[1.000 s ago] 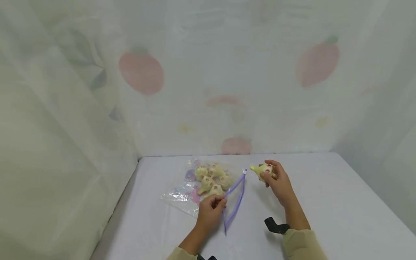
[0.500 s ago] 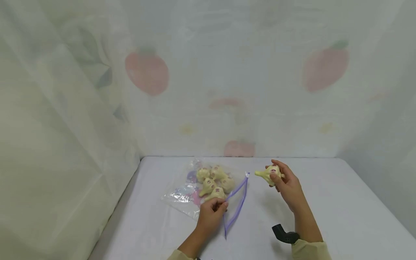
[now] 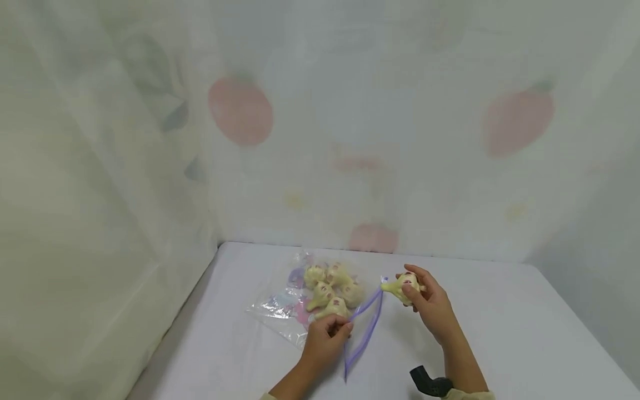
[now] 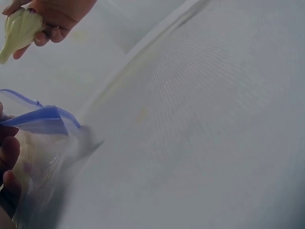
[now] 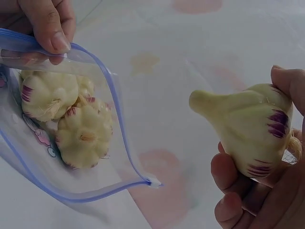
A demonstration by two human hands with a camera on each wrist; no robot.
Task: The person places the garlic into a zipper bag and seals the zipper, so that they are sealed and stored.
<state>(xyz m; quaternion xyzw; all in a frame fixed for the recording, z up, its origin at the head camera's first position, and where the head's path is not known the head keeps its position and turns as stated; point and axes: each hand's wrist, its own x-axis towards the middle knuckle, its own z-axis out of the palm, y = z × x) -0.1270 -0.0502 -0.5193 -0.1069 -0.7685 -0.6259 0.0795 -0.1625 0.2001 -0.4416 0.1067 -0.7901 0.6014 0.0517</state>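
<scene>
A clear zip bag with a purple zip edge lies on the table, several garlic bulbs inside it. My left hand pinches the near rim of the bag. In the right wrist view the bag's mouth gapes, framed by the blue-purple zip with a white slider at its corner. My right hand grips a single garlic bulb, pale with purple streaks. Its stem points left toward the bag mouth, apart from it in the right wrist view. The left wrist view shows this bulb above the bag.
The white table extends right of the hands. A pale curtain with faint red fruit prints hangs behind it, and another curtain drapes along the left side. A black strap-like piece sits at the right wrist.
My right hand first drew slightly right with the garlic bulb, then came back left and lower, nearer the bag's zip corner. My left hand keeps its pinch on the bag. The head view shifted a little.
</scene>
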